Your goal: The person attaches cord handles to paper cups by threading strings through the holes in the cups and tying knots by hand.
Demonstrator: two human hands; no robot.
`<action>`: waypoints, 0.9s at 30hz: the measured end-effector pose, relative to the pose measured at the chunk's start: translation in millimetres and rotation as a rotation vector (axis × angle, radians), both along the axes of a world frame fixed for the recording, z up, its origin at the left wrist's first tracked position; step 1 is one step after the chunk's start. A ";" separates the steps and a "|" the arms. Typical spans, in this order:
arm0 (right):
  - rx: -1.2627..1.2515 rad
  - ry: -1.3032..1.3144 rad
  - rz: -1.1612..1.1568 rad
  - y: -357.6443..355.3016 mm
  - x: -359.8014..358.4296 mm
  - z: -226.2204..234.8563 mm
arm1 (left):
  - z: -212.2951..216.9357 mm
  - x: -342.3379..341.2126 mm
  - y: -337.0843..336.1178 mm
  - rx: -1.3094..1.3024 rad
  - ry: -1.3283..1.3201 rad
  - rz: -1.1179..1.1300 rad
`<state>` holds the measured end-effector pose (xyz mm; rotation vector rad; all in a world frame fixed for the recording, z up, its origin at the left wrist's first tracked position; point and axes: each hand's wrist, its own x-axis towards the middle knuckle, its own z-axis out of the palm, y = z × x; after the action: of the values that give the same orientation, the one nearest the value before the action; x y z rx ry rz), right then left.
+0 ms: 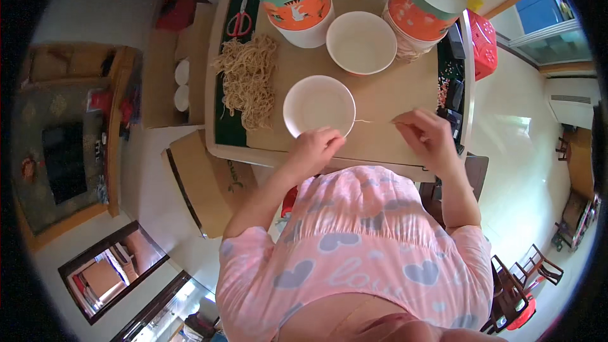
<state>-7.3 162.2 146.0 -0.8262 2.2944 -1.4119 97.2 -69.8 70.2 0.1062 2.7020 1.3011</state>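
Observation:
A white paper bucket (318, 102), its open top facing up, stands near the table's front edge. My left hand (316, 149) is closed on its near rim. A short, thin piece of pale string (363, 121) sticks out from the bucket's right side. Off to the right, apart from the bucket, my right hand (428, 137) has thumb and forefinger pinched together; whatever is between them is too small to make out. A tangled heap of tan strings (248, 81) lies to the left of the bucket.
Behind stand another open bucket (361, 43) and stacks of orange-and-green printed buckets (296, 9) (425, 3). Red-handled scissors (240, 23) lie at the far left. Small dark boxes (453, 95) line the right edge. A cardboard box (212, 183) sits below the table's left side.

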 end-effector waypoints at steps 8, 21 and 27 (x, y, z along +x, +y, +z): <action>-0.022 0.153 0.029 -26.4 7.9 -29.5 | 12.7 -37.0 28.1 0.969 -0.518 0.289; -0.111 -0.207 -0.051 -30.9 9.1 -78.5 | -18.2 -34.8 24.7 1.120 -0.458 0.240; -0.065 -0.387 -0.117 -38.5 15.9 -91.6 | -39.1 -28.4 26.1 0.908 -0.366 0.356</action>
<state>8.5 123.7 54.4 -0.3951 2.0351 -1.5468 68.8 -43.8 31.1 -0.4863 1.7005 2.2758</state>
